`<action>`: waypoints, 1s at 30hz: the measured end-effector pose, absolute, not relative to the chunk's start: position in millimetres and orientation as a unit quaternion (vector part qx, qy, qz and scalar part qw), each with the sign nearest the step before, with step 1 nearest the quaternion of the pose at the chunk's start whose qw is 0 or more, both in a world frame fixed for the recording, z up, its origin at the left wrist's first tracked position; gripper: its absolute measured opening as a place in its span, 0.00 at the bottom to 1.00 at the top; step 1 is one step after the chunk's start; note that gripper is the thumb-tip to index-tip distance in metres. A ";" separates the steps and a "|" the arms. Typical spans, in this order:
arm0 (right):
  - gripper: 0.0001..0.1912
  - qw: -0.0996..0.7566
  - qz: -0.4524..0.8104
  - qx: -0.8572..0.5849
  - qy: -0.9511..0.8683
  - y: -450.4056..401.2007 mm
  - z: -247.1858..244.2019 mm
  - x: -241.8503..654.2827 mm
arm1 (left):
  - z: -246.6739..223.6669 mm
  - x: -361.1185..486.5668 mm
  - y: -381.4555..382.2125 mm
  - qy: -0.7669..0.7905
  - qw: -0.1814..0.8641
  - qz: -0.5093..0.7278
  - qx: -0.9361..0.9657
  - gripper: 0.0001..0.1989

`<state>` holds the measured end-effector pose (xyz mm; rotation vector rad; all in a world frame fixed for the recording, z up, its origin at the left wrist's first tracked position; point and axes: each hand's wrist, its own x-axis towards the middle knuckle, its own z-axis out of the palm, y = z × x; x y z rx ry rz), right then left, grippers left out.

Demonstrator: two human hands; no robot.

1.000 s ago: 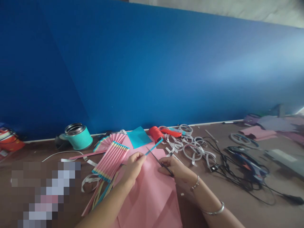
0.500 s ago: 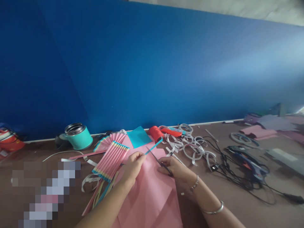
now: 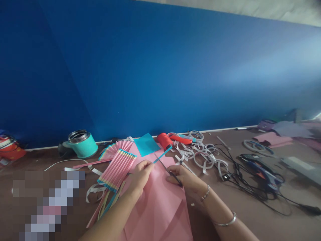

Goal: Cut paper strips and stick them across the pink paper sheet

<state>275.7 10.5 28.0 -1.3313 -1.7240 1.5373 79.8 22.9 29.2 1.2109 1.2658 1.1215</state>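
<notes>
My left hand (image 3: 140, 175) pinches a narrow blue paper strip (image 3: 164, 153) by its near end, and the strip points up and to the right. In my right hand (image 3: 181, 176) is a pair of dark scissors (image 3: 163, 165), whose blades lean up-left to the strip beside my left fingertips. Whether the blades touch the strip, I cannot tell. Under both hands lies pink paper (image 3: 160, 207). A pleated pink paper piece with blue edges (image 3: 117, 169) rests left of my left hand, and a square of blue paper (image 3: 146, 144) is behind it.
A red spool (image 3: 164, 140) and curled white strips (image 3: 204, 159) sit behind my right hand. To the right are a glue gun (image 3: 267, 175) and black cables (image 3: 240, 180). A turquoise container (image 3: 85, 145) stands back left, near the blue wall (image 3: 160, 67).
</notes>
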 end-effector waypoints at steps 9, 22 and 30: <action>0.12 0.231 0.536 -0.494 -0.644 10.5 27.6 277.4 | 27.1 79.6 23.4 0.526 0.506 0.461 0.506 0.10; 0.14 0.244 0.525 -0.477 -0.662 9.6 28.8 278.6 | 27.8 79.8 23.4 0.524 0.505 0.463 0.507 0.10; 0.14 0.237 0.521 -0.486 -0.660 9.5 28.4 276.9 | 29.0 80.3 22.8 0.523 0.508 0.462 0.505 0.10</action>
